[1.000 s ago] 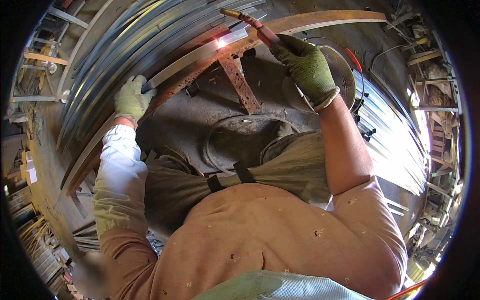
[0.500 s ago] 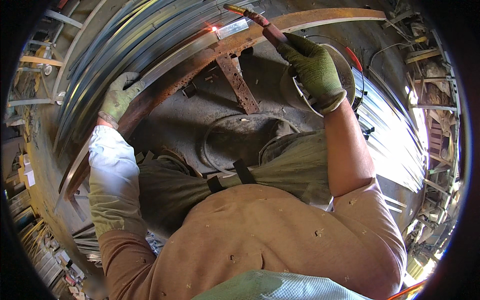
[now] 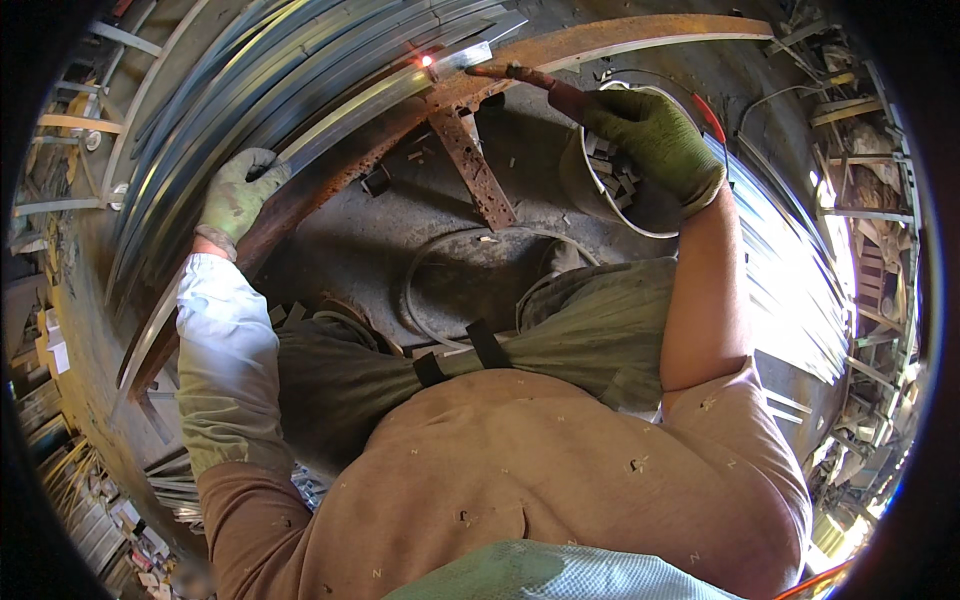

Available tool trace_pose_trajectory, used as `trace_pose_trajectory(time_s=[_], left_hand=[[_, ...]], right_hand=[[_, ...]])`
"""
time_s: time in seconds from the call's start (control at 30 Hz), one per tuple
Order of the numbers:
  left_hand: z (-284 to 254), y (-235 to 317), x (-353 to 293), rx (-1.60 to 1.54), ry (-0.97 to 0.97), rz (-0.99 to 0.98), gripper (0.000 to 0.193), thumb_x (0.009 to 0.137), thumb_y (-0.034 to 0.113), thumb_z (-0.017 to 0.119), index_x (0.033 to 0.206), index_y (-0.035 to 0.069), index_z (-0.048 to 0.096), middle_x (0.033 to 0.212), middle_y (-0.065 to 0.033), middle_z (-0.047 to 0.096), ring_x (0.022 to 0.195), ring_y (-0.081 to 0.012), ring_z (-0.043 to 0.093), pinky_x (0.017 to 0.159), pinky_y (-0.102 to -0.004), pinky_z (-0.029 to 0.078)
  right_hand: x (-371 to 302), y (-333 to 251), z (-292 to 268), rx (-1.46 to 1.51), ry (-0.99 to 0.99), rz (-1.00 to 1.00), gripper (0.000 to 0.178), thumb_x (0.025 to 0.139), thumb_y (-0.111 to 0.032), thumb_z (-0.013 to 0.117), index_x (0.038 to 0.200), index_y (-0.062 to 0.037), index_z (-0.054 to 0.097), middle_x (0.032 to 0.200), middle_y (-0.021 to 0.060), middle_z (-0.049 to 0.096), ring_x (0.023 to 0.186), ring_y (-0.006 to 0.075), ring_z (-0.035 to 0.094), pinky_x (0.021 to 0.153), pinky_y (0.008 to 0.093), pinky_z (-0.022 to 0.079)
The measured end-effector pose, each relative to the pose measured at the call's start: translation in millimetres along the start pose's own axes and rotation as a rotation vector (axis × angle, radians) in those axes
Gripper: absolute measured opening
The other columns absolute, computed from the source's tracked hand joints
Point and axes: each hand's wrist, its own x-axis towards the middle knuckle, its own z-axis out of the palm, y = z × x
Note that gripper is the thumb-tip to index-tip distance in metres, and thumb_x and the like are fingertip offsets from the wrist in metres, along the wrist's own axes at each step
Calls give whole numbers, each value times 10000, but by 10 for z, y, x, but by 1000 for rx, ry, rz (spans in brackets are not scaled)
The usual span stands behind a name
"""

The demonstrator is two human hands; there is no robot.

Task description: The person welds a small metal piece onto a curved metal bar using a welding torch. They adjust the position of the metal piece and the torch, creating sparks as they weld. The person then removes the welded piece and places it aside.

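Note:
In my gloved right hand (image 3: 655,140) is a welding torch (image 3: 535,82), its neck pointing left. The torch tip sits just right of a small glowing red spot (image 3: 427,61) on a shiny metal bar (image 3: 375,98). My gloved left hand (image 3: 238,198) is closed around the same bar farther left, fingers curled over it. Along the bar runs a rusty curved steel beam (image 3: 340,178), with a pitted rusty crosspiece (image 3: 473,170) reaching toward me. Part of the torch handle is hidden inside my right glove.
Long metal strips (image 3: 230,125) lie in a pile at the far left. A bucket (image 3: 655,232) of small metal pieces stands below my right hand. More bright strips (image 3: 785,260) lie to the right. A cable loop (image 3: 408,290) rests on the floor before my legs.
My right hand has moved right and slightly down, turning the torch so its tip drops toward the bar near the glowing spot. My left hand stays in place.

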Motion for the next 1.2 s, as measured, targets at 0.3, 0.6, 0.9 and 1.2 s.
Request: trace_pose_trajectory(time_s=[0.3,0.6,0.9,1.2], left_hand=[[88,333,29,475,-8,47,432,954,291,843,1302,46,772,1324,-219,767,1255,-415,715,1063,-461,566],[-136,-17,-76,141,310,91,560,998,417,814,1411,45,740,1473,-204,720,1373,-387,678,1160,-432,528],[-630,-379,-478,-7,474,52,583,1020,444,787,1395,0,738,1421,-232,739,1339,-348,688,1156,-393,499],[-767,-522,-647,-104,456,8,549,1043,393,782,1412,-11,731,1426,-200,741,1330,-323,681,1152,-371,489]], right_hand=[[-18,131,230,-340,-209,-169,437,1050,-376,732,1366,-79,784,1222,177,826,1064,303,786,1003,427,592],[42,-278,1458,-739,-330,-161,483,1089,-478,577,1454,-201,730,1234,197,794,1169,438,732,1004,524,581],[240,-464,1776,-1015,-326,-97,472,1097,-500,518,1433,-248,735,1305,171,780,1221,405,736,1040,521,587],[105,-566,2259,-925,-324,-145,513,1049,-257,560,1552,-281,656,1352,206,772,1243,396,751,1030,506,606]])
